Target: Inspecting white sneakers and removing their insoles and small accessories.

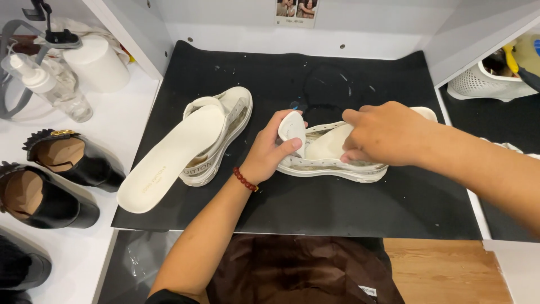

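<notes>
the white sneaker [332, 163] lay on its side on the black mat [349, 208] in the middle of the bench, sole edge toward the person, with both hands on it. the left hand [270, 152] pinched the curled-up heel end of a white insole [292, 130] between thumb and fingers, lifting that end out of the shoe's opening. the right hand [385, 134] lay over the shoe's upper with its fingers bent and pressed down into the opening, steadying it; how firmly it gripped could not be told. the insole looked thin, light and bendy, likely to fold if pulled by a corner, so the heel end seemed the sound place to hold it, while the shoe's thick sole looked stiff enough to brace against. just to the left on the mat sat the second white sneaker [222, 132] with its own insole [171, 160] laid across it and sticking out past the mat's edge. further left, black loafers [67, 160] stood on the white shelf, with a clear spray bottle [48, 87] behind them
</notes>
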